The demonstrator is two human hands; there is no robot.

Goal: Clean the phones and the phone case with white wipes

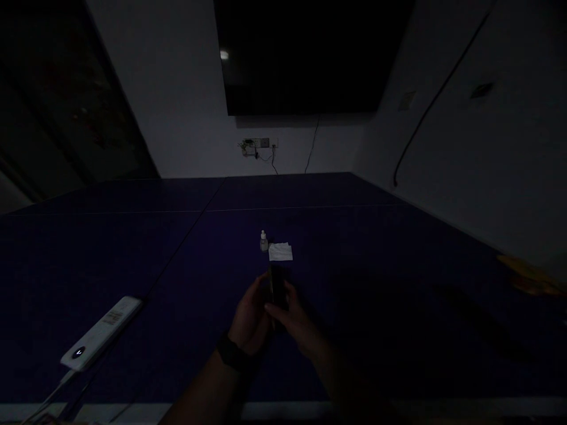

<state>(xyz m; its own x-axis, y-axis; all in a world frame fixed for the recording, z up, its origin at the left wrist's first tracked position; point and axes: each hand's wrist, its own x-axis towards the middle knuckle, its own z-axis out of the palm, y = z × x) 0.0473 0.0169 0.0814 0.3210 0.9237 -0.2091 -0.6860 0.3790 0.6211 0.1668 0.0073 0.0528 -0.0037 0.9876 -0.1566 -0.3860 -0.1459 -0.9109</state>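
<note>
A dark, flat phone point(278, 284) is held up, tilted, between both hands over the blue table surface. My left hand point(248, 314), with a dark watch point(233, 352) on its wrist, is closed around the phone's left side. My right hand point(296, 320) grips the other side, its thumb across the lower part. Just beyond the phone lies a folded white cloth or tissue point(280, 252). Beside it on the left stands a small clear bottle point(264, 243) with a white cap. The dim light hides the phone's details.
A white oblong device point(104, 332) with a cable lies on the table point(177, 336) at left. At the far right is a yellowish thing point(529, 274). Behind the table, a large dark screen point(310, 59) hangs above wall sockets point(257, 143) with cords.
</note>
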